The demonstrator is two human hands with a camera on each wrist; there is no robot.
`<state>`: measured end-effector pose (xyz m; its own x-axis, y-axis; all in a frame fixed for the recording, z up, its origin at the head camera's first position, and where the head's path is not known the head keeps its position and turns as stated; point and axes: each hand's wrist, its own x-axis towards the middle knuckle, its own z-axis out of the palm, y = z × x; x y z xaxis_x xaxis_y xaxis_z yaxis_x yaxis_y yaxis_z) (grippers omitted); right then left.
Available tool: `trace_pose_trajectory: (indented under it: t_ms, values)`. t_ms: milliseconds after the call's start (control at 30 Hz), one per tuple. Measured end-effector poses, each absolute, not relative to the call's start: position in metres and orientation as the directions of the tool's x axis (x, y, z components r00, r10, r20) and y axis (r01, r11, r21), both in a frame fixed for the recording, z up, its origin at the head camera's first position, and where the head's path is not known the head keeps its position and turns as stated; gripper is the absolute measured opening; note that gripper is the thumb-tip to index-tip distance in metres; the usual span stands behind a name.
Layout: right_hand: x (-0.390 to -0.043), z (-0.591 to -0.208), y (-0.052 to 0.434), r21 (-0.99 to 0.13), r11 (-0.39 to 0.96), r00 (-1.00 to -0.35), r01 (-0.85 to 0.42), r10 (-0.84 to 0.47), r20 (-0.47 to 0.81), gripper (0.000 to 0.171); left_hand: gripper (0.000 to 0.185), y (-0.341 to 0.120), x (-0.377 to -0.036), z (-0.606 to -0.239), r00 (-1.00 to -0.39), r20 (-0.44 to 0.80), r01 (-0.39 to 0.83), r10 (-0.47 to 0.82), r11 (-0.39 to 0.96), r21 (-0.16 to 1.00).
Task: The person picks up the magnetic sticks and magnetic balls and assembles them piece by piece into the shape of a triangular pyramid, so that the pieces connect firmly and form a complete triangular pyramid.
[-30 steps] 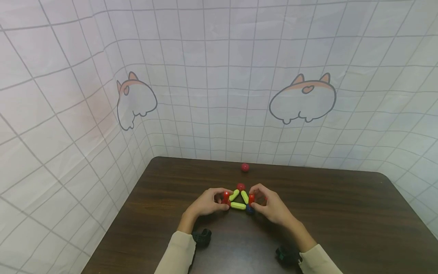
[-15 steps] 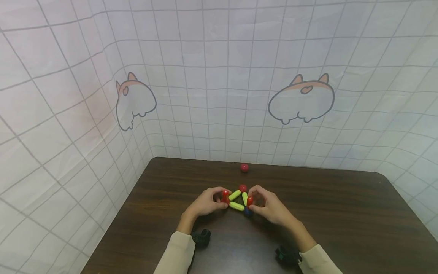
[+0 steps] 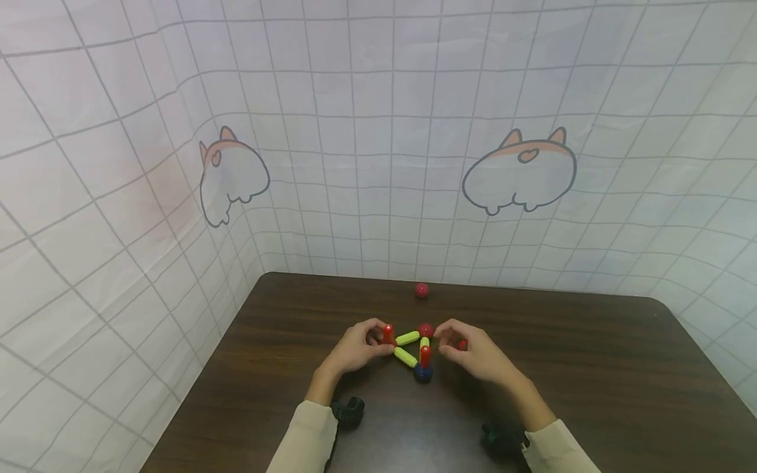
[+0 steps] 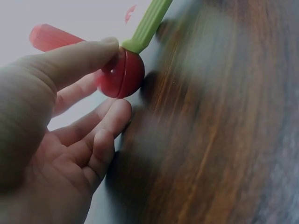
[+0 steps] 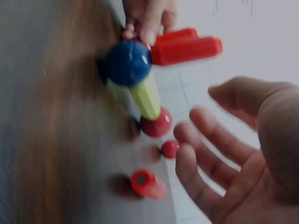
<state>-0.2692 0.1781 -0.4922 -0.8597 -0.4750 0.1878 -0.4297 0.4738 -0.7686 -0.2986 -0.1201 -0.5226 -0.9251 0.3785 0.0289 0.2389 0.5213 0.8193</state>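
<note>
On the dark wooden bench [image 3: 591, 368] stands a small frame of magnetic sticks and balls. The left hand [image 3: 355, 348] pinches the left corner of it: in the left wrist view its thumb and fingers [image 4: 84, 56] close round a red ball [image 4: 122, 74] from which a green stick [image 4: 148, 22] and a red stick [image 4: 49, 37] lead off. In the head view that red stick [image 3: 387, 333] stands upright at the left corner, and 3 yellow-green sticks [image 3: 407, 338] form a triangle lying flat between the 2 hands.

The right hand [image 3: 473, 355] holds nothing; the right wrist view shows its fingers [image 5: 205, 154] loosely spread and apart from the frame. Just beside it a blue ball [image 3: 422, 373] sits at the near corner with a red stick [image 3: 424, 355] rising from it. Another red ball [image 3: 425, 329] marks the far corner. A loose red stick [image 5: 145, 183] lies on the bench near the right hand, and a lone red ball [image 3: 421, 290] rests well apart, near the gridded backdrop [image 3: 378, 131]
</note>
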Motion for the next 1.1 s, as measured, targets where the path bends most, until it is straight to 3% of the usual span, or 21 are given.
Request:
trace_pose_trajectory:
  t_ms: [267,433,1100]
  values:
    - [-0.281,-0.501,0.203,-0.735,0.636,-0.959,-0.236,-0.274,0.071,0.025,0.031,-0.119,-0.3,-0.523,-0.941,0.038,0.224,0.336,0.535,0.814]
    - [-0.282,-0.507,0.206,-0.723,0.663,-0.954,-0.195,-0.299,-0.017,0.028,0.029,-0.119,-0.3,-0.522,-0.939,0.037,0.227,0.341,0.537,0.813]
    - [-0.276,-0.504,0.205,-0.686,0.696,-0.934,-0.212,-0.351,-0.068,0.018,0.032,-0.117,-0.297,-0.525,-0.938,0.086,0.27,0.334,0.554,0.788]
